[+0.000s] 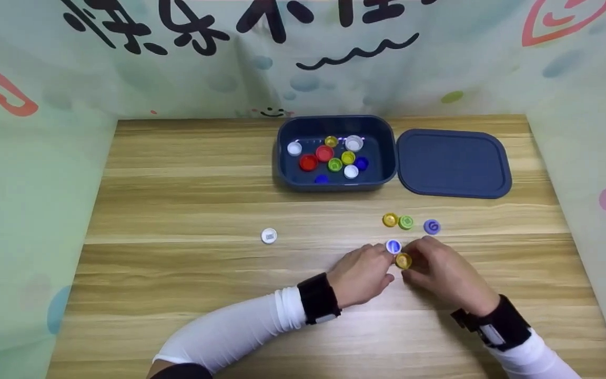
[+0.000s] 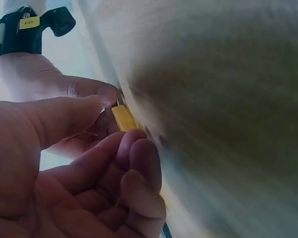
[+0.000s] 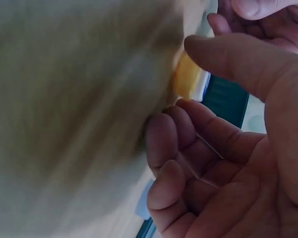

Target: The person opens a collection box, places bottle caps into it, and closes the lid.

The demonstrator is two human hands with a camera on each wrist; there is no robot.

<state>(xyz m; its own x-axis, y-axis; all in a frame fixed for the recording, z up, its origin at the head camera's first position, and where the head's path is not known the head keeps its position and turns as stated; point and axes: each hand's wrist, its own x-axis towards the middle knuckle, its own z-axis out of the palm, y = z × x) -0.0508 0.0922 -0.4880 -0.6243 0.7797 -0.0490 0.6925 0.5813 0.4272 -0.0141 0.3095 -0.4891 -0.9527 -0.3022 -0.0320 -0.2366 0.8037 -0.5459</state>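
yellow cap (image 1: 403,260) between both hands' grip (fingertips touching)

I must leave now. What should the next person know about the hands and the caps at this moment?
Left hand: fingertips at the blue-rimmed white cap; whether it grips it is unclear.
Right hand: fingers at the yellow cap, apparently pinching it.
Both caps lie together on the table.
Done: about ten caps lie in the dark blue box; its lid lies off, to the right.
Left on the table: another yellow cap, a green cap, a purple cap, and a lone white cap further left.
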